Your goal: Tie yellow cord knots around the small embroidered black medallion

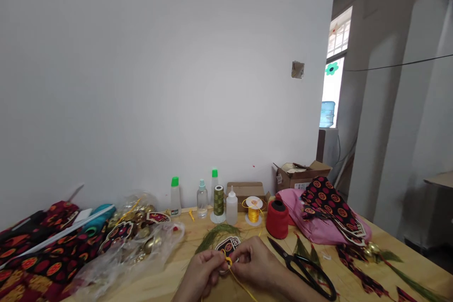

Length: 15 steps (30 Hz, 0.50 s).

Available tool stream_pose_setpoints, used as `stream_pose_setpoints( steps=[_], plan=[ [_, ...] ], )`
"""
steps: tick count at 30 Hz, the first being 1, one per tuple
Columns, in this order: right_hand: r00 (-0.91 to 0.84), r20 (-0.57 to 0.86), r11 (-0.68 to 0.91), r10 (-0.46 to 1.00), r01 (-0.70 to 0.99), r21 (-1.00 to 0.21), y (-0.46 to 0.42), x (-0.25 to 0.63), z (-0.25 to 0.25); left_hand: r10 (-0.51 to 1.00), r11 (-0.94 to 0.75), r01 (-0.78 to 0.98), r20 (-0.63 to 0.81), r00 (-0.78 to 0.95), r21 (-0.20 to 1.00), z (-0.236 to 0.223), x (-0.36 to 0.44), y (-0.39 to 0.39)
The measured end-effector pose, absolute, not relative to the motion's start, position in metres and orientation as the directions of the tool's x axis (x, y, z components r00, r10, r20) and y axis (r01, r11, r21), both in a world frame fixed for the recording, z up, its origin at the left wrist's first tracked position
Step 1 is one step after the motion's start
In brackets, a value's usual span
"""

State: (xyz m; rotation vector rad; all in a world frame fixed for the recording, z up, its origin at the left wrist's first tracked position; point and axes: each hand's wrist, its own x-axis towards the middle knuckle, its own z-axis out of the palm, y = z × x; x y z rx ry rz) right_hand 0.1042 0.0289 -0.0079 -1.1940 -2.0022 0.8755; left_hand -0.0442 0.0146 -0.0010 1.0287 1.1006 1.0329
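Note:
Near the front of the wooden table, both hands meet over a dark patterned fabric piece [227, 245] with a pale edge. My left hand [204, 271] pinches yellow cord [244, 285] between thumb and forefinger. My right hand [255, 260] is closed on the same cord just beside it, where it forms a small loop or knot. One cord end trails down toward the table's front edge. Behind the fabric piece lies a bundle of green thread [208, 238]. Black-handled scissors [306, 269] rest to the right of my right hand, blades slightly apart.
At the back stand a yellow cord spool [254, 214], a red thread cone [277, 221], a green thread spool [218, 202] and several bottles, one a white squeeze bottle [231, 207]. Left lies a plastic bag [130, 257] with gold bells; right, pink cloth [300, 217] and a cardboard box [300, 177].

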Motion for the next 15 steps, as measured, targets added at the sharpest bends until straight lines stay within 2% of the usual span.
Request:
stream_pose_setpoints(
  steps=[6, 15],
  plan=[
    [-0.299, 0.080, 0.187, 0.951, 0.351, -0.918, 0.024, 0.096, -0.004, 0.984, 0.173, -0.164, -0.163, 0.074, 0.971, 0.001, -0.048, 0.016],
    [-0.256, 0.137, 0.198, 0.957, 0.231, -0.952, 0.033, 0.099, -0.022, 0.999, 0.033, -0.232, -0.031, 0.014, 0.972, -0.008, -0.048, 0.021]
  ],
)
